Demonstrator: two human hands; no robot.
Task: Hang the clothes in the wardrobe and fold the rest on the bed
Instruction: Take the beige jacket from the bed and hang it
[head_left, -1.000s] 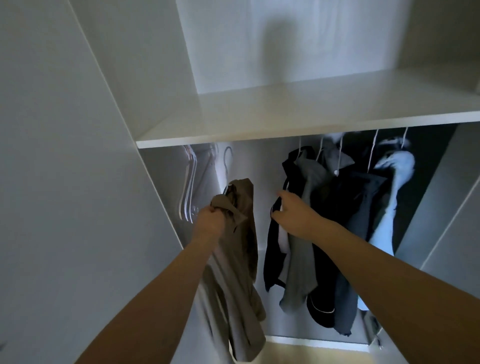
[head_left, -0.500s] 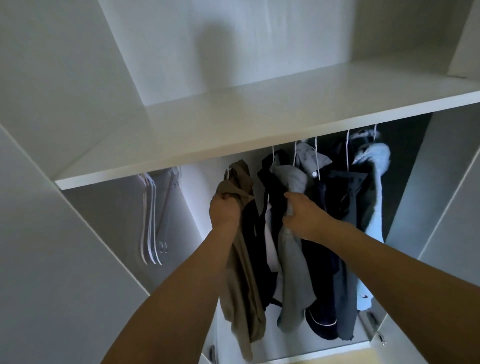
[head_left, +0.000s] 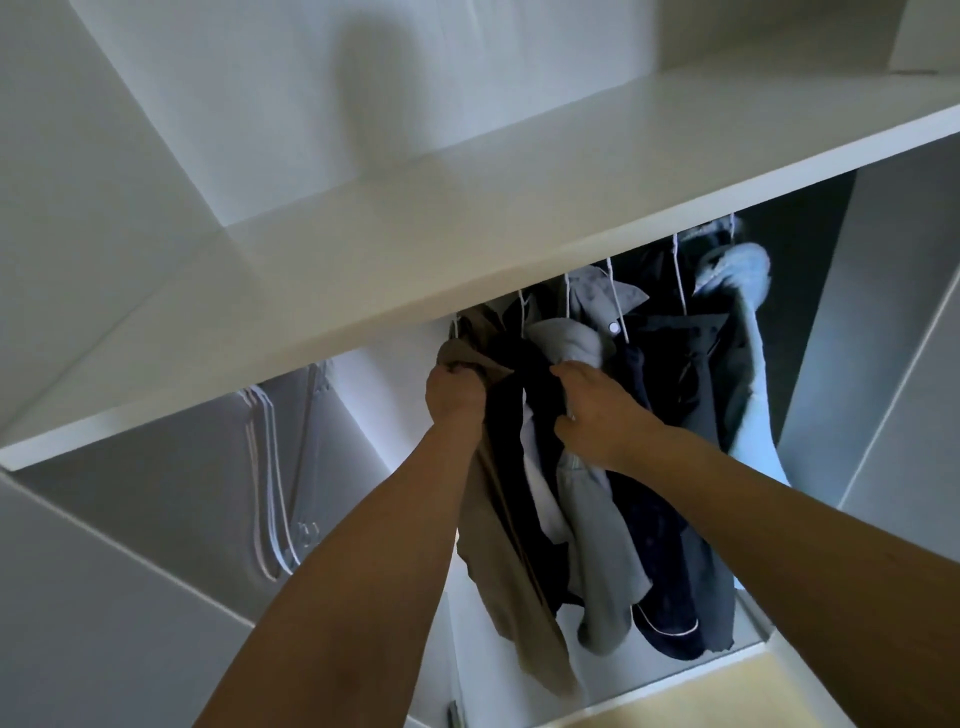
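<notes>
— Left hand (head_left: 454, 395)?
— Raised under the white shelf (head_left: 519, 244), fingers curled tight into a fist round the bunched top of the tan garment (head_left: 511, 587). Soft, matte cloth, creased where gripped, dropping in a long limp fold past the forearm.
— Hanging where?
— At the left end of the row inside the wardrobe (head_left: 130, 597), touching the dark navy garment (head_left: 511, 415) beside it. Thin white hook (head_left: 456, 326) just visible above the fist; rail itself hidden behind the shelf edge.
— Right hand (head_left: 597, 410)?
— Just beside the left, fingers bent and pinching into the grey garment (head_left: 597, 530), a thick fleecy-looking fabric with a rounded, folded collar. Thumb side pressed against the navy cloth.
— Further right?
— Grey collared shirt (head_left: 610, 301) with a small round button, then a dark, smooth-looking jacket (head_left: 685, 374), then a pale blue garment (head_left: 748, 364), rumpled at the shoulder. All packed close on slim white wire-like hangers.
— Left part of the compartment?
— Several empty hangers (head_left: 270, 467), clear or translucent plastic, curved shoulders stacked together, well apart from the clothes.
— Wardrobe surfaces?
— Flat, smooth white panels, hard edges, dim inside. Strip of pale yellowish surface (head_left: 727, 691) at the bottom right; cannot tell what.
</notes>
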